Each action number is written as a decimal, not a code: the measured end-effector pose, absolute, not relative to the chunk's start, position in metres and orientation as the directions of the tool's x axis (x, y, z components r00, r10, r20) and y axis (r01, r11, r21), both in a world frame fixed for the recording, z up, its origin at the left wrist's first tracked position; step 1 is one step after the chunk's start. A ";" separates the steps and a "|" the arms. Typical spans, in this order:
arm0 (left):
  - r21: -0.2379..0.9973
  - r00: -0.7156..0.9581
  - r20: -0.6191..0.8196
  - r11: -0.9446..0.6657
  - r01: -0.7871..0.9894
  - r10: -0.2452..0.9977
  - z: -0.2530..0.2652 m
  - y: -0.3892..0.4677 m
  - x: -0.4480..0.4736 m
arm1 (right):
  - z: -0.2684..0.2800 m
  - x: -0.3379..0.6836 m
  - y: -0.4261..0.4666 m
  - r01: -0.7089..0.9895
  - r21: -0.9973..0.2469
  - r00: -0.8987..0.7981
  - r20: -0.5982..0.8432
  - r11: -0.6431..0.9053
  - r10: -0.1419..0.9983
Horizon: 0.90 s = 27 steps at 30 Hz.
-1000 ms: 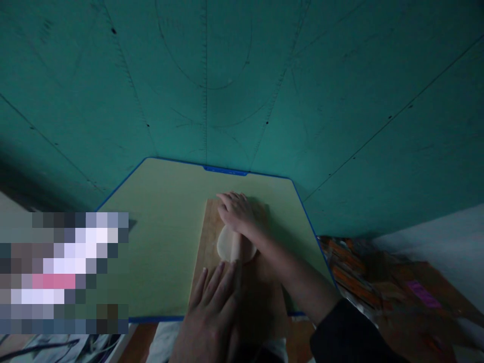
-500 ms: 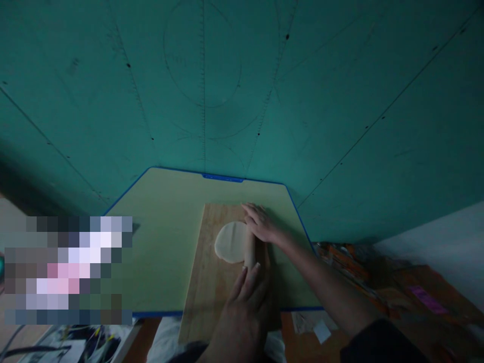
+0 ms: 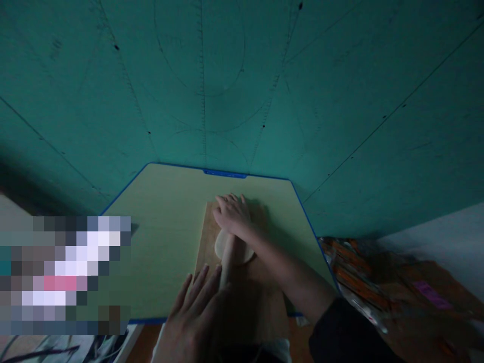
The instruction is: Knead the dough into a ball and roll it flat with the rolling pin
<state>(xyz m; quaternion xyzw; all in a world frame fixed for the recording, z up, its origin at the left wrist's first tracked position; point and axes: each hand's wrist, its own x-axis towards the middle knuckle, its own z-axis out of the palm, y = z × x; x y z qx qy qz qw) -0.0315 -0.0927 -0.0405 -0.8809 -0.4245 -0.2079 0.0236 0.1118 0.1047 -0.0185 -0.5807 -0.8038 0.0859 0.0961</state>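
A flat round of dough (image 3: 245, 252) lies on a wooden board (image 3: 260, 307). Across the dough rests a pale rolling pin (image 3: 227, 257), its length running from near to far and covering the middle of the round. My right hand (image 3: 232, 214) lies over the pin's far end, fingers spread out beyond it. At the near end, my left hand (image 3: 192, 312) rests on the pin, its fingers stretched out flat to the left. Both pin ends are hidden beneath the hands.
The board sits on a pale green table (image 3: 162, 242) with a blue edge, against a green wall (image 3: 223, 111) marked with lines. Cardboard boxes (image 3: 434, 287) stand at the right. Cables (image 3: 41, 350) lie at the lower left, below a blurred-out patch.
Both hands and the rolling pin have moved left, from the dough's right edge to across its left-middle part. Dough now shows on both sides of the pin. The view has shifted slightly.
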 end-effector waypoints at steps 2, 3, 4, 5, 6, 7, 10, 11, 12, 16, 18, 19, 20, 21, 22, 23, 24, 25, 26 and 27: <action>0.167 0.539 0.384 -0.631 0.758 0.750 -0.038 -0.091 -0.031 | -0.019 0.105 0.108 0.920 -0.253 -0.296 0.050 0.299 0.954; 0.177 0.530 0.386 -0.625 0.761 0.755 -0.039 -0.091 -0.028 | -0.019 0.104 0.109 0.920 -0.252 -0.296 0.047 0.299 0.954; 0.183 0.521 0.383 -0.616 0.766 0.762 -0.039 -0.091 -0.024 | -0.019 0.105 0.109 0.919 -0.252 -0.300 0.047 0.302 0.953; 0.185 0.514 0.376 -0.606 0.774 0.771 -0.040 -0.091 -0.019 | -0.019 0.107 0.108 0.916 -0.252 -0.309 0.048 0.311 0.950; 0.183 0.513 0.369 -0.602 0.777 0.775 -0.042 -0.091 -0.014 | -0.019 0.111 0.107 0.913 -0.252 -0.320 0.049 0.321 0.946; 0.178 0.515 0.365 -0.601 0.779 0.776 -0.043 -0.092 -0.009 | -0.019 0.116 0.106 0.908 -0.254 -0.332 0.049 0.333 0.942; 0.171 0.529 0.341 -0.605 0.778 0.777 -0.046 -0.095 0.005 | -0.019 0.138 0.098 0.897 -0.255 -0.363 0.040 0.361 0.931; 0.169 0.527 0.339 -0.601 0.781 0.779 -0.046 -0.096 0.009 | -0.020 0.148 0.095 0.897 -0.255 -0.366 0.033 0.362 0.930; 0.168 0.525 0.341 -0.600 0.782 0.780 -0.048 -0.098 0.014 | -0.021 0.158 0.091 0.898 -0.256 -0.364 0.023 0.357 0.931; 0.160 0.569 0.355 -0.647 0.745 0.742 -0.055 -0.100 0.029 | -0.029 0.202 0.072 0.909 -0.267 -0.333 -0.009 0.319 0.943; 0.147 0.586 0.378 -0.671 0.727 0.717 -0.057 -0.100 0.032 | -0.033 0.220 0.063 0.911 -0.267 -0.324 0.011 0.315 0.946; 0.138 0.586 0.384 -0.672 0.728 0.714 -0.056 -0.099 0.031 | -0.034 0.227 0.059 0.909 -0.262 -0.328 0.031 0.324 0.944; 0.127 0.584 0.385 -0.668 0.734 0.715 -0.055 -0.098 0.029 | -0.035 0.231 0.056 0.906 -0.250 -0.341 0.052 0.343 0.939; 0.115 0.583 0.379 -0.661 0.741 0.719 -0.053 -0.097 0.026 | -0.036 0.234 0.054 0.901 -0.235 -0.359 0.071 0.365 0.931; 0.106 0.579 0.367 -0.651 0.751 0.728 -0.050 -0.095 0.022 | -0.036 0.234 0.054 0.896 -0.220 -0.376 0.086 0.386 0.922; 0.097 0.576 0.352 -0.641 0.761 0.738 -0.047 -0.094 0.017 | -0.035 0.232 0.055 0.892 -0.210 -0.389 0.095 0.401 0.916; 0.087 0.575 0.330 -0.631 0.771 0.749 -0.045 -0.092 0.012 | -0.035 0.228 0.057 0.889 -0.208 -0.397 0.096 0.409 0.913; 0.073 0.572 0.315 -0.620 0.781 0.757 -0.043 -0.090 0.005 | -0.034 0.222 0.060 0.887 -0.213 -0.399 0.092 0.409 0.912; 0.053 0.570 0.313 -0.613 0.788 0.760 -0.043 -0.088 -0.002 | -0.032 0.215 0.065 0.887 -0.223 -0.397 0.084 0.405 0.914; 0.030 0.565 0.318 -0.604 0.797 0.762 -0.044 -0.085 -0.010 | -0.031 0.207 0.070 0.887 -0.232 -0.392 0.075 0.399 0.917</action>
